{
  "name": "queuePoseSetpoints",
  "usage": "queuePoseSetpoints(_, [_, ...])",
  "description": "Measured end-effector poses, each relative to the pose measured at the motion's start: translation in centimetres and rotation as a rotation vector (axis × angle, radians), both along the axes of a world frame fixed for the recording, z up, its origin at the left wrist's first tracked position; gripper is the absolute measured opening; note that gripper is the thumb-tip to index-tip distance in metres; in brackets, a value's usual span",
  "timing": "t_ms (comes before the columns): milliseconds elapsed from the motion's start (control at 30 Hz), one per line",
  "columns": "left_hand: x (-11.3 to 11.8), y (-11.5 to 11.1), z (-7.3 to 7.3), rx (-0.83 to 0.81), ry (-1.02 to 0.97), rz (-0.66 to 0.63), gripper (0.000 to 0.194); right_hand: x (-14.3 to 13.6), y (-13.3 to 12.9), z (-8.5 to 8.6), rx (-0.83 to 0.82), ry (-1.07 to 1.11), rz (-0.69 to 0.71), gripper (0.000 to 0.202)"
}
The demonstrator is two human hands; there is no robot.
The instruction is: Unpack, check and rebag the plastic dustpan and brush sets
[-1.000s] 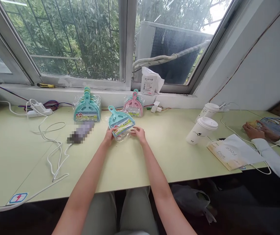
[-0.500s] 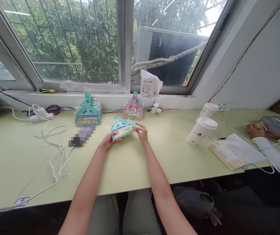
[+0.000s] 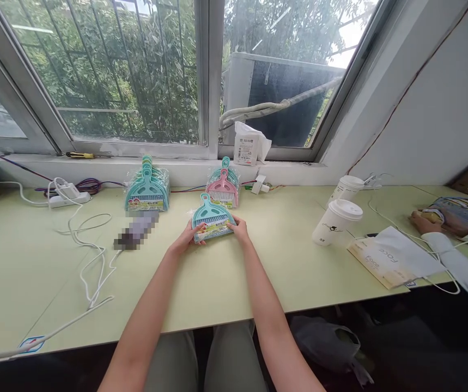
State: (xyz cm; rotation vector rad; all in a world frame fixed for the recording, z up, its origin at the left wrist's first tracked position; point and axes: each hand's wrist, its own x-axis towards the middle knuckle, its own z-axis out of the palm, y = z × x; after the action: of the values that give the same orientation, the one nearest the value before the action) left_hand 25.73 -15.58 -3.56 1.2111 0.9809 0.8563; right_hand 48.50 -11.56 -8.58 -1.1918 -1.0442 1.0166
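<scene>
A teal dustpan-and-brush set [image 3: 212,218] in clear wrapping, with a printed label along its lower edge, is held upright with a slight tilt. My left hand [image 3: 187,238] grips its lower left corner, thumb on the front. On the opposite corner, my right hand [image 3: 239,228] is closed, with its fingers partly hidden behind the set. Just behind it stands a row of similar sets, a pink dustpan set [image 3: 223,189] at its front. Further left is another row of teal dustpan sets [image 3: 147,189], standing one behind another.
A blurred-out phone-like object [image 3: 138,230] and white cables [image 3: 102,261] lie on the left, near a power strip [image 3: 69,195]. Two white paper cups [image 3: 337,222] and a flat packet [image 3: 395,256] are on the right. Another person's hand [image 3: 425,222] holds something round.
The held dustpan set has been tipped up from a near-flat slant, so its front now faces me. Both hands have shifted slightly with it, and the view has tilted a little.
</scene>
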Motion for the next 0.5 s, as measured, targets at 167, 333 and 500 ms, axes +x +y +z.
queuePoseSetpoints(167, [1.4, 0.0, -0.6, 0.320, 0.139, 0.152, 0.108, 0.6, 0.4, -0.2, 0.074, 0.130, -0.246, 0.048])
queuePoseSetpoints(333, [2.0, 0.4, -1.6, 0.392, 0.320, 0.421, 0.048, 0.4, 0.2, -0.1, 0.111, 0.119, -0.235, 0.042])
queuePoseSetpoints(500, [1.5, 0.9, -1.7, 0.414, 0.459, 0.472, 0.022, 0.2, -0.2, 0.4, 0.083, 0.028, -0.222, 0.049])
